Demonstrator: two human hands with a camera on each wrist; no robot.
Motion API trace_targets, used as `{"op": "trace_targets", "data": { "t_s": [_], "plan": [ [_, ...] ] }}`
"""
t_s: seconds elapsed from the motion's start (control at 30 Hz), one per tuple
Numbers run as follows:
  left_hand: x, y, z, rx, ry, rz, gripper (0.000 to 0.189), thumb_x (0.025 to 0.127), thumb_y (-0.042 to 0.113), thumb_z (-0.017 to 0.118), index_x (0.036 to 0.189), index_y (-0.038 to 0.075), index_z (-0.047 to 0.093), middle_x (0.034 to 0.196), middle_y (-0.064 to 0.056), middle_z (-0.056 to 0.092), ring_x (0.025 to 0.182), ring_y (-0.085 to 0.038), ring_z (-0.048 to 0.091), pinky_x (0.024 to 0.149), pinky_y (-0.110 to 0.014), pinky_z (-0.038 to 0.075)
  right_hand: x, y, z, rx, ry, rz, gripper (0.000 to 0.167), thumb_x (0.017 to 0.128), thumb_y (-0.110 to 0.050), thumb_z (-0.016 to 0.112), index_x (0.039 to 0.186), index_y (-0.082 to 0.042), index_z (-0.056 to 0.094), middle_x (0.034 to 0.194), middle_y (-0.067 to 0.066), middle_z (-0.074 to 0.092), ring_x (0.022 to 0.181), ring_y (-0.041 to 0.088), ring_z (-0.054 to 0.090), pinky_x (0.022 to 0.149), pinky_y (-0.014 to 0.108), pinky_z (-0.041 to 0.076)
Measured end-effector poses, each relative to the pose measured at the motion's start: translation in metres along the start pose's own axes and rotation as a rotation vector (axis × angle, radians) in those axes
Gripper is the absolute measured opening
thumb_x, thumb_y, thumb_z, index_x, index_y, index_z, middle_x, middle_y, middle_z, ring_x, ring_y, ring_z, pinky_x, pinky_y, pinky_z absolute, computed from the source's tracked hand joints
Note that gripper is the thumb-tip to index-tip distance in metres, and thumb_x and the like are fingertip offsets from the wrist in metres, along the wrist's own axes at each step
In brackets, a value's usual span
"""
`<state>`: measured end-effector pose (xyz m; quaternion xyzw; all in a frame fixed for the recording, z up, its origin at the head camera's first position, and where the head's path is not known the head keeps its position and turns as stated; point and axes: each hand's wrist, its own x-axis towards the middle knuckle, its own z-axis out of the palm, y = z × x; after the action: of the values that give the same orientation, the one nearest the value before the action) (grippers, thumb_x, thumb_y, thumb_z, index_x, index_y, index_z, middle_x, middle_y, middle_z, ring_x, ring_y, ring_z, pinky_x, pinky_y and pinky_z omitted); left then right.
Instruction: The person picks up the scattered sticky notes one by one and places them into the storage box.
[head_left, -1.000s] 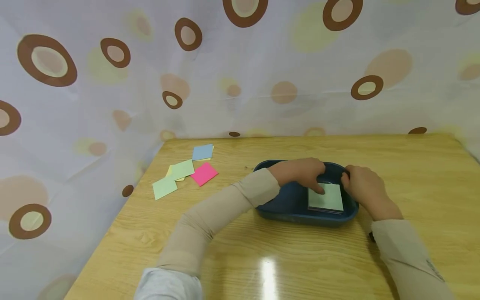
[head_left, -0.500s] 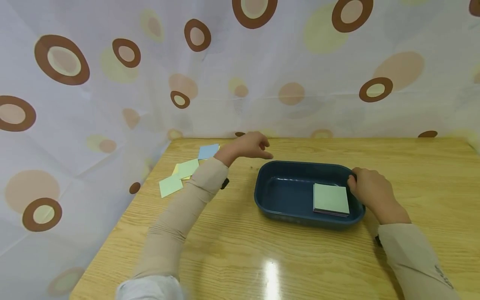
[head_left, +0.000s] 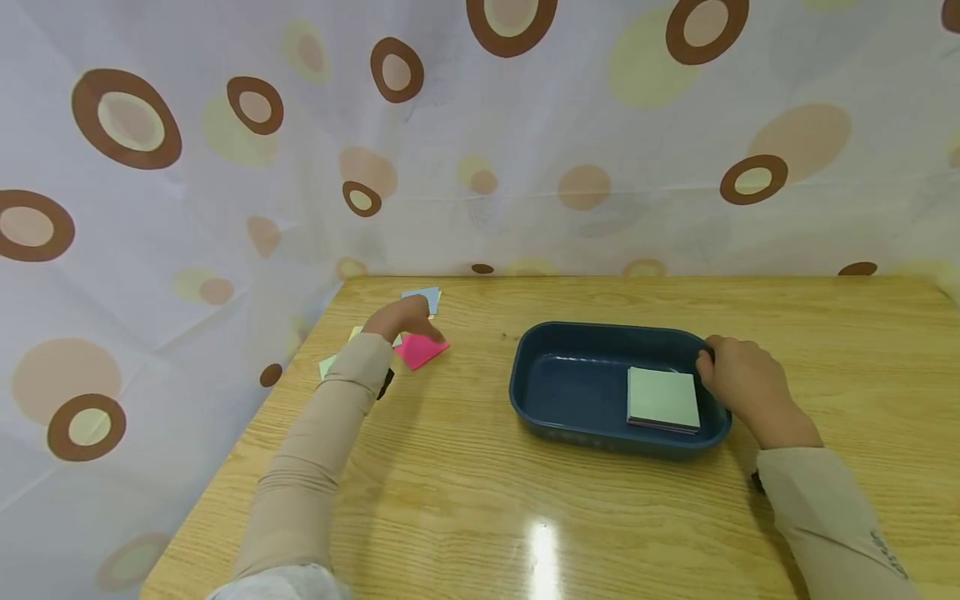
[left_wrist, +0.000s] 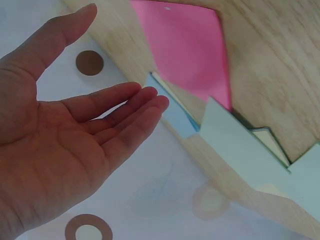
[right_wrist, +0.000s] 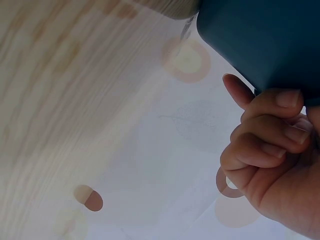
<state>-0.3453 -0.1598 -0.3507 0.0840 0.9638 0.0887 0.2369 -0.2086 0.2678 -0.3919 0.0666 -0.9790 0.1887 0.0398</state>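
My left hand is over the loose paper squares at the table's left, its fingers relaxed and nothing in them. Close by its fingertips lies a pink paper square. In the left wrist view the open palm faces the pink, blue and pale green squares. My right hand grips the right end rim of a dark blue oblong tray. Inside the tray, at its right side, sits a neat stack of paper squares with pale green on top. Some loose squares are partly hidden behind my left hand.
The wooden table runs back to a patterned curtain, which also hangs along the left side. A bright reflection shows on the wood near the front.
My left hand has left the stack in the tray and travelled left to the loose squares. My right hand keeps its grip on the tray rim. The head view has shifted slightly.
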Motion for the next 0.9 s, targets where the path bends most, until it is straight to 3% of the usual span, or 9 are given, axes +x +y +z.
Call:
{"op": "trace_targets", "data": {
  "t_s": [0.1,0.23,0.43,0.7,0.9],
  "plan": [
    [0.002,-0.008,0.005,-0.004,-0.046,-0.075,0.057,0.085,0.033,0.072,0.122,-0.004,0.049,0.125,-0.016,0.052,0.110,-0.027,0.051,0.094,-0.042,0.043,0.000,0.001,0.000,-0.001,0.006,-0.004,0.031,0.095,-0.008,0.045,0.108,0.019,0.053,0.077,0.028,0.059,0.057,0.028,0.052,0.047,0.039,0.042],
    [0.003,-0.012,0.011,-0.023,-0.065,-0.147,0.069,0.083,0.036,0.075,0.132,-0.001,0.043,0.139,-0.016,0.045,0.123,-0.033,0.047,0.097,-0.046,0.043,-0.001,0.001,0.000,-0.003,0.009,-0.003,0.030,0.094,-0.007,0.046,0.107,0.019,0.054,0.078,0.028,0.059,0.057,0.029,0.052,0.047,0.039,0.042],
    [0.004,-0.013,0.017,-0.007,-0.036,-0.166,0.067,0.081,0.033,0.077,0.129,0.000,0.045,0.134,-0.015,0.048,0.120,-0.031,0.048,0.096,-0.044,0.043,-0.001,0.002,0.001,-0.002,0.004,0.000,0.031,0.095,-0.008,0.046,0.109,0.019,0.053,0.078,0.029,0.059,0.057,0.029,0.052,0.047,0.040,0.042],
    [0.008,-0.016,0.019,0.029,-0.013,-0.138,0.063,0.079,0.031,0.079,0.125,-0.001,0.048,0.125,-0.013,0.052,0.114,-0.026,0.049,0.096,-0.042,0.043,0.000,0.001,0.002,0.005,0.013,-0.010,0.026,0.095,-0.008,0.045,0.102,0.016,0.055,0.072,0.022,0.057,0.056,0.027,0.050,0.046,0.037,0.040],
    [0.014,-0.020,0.018,0.022,-0.033,-0.145,0.067,0.077,0.033,0.080,0.127,0.000,0.048,0.125,-0.012,0.052,0.112,-0.026,0.049,0.095,-0.042,0.044,0.000,0.002,0.002,0.007,-0.005,-0.002,0.032,0.095,-0.008,0.045,0.111,0.020,0.052,0.078,0.028,0.059,0.056,0.027,0.051,0.047,0.038,0.041]
  ]
}}
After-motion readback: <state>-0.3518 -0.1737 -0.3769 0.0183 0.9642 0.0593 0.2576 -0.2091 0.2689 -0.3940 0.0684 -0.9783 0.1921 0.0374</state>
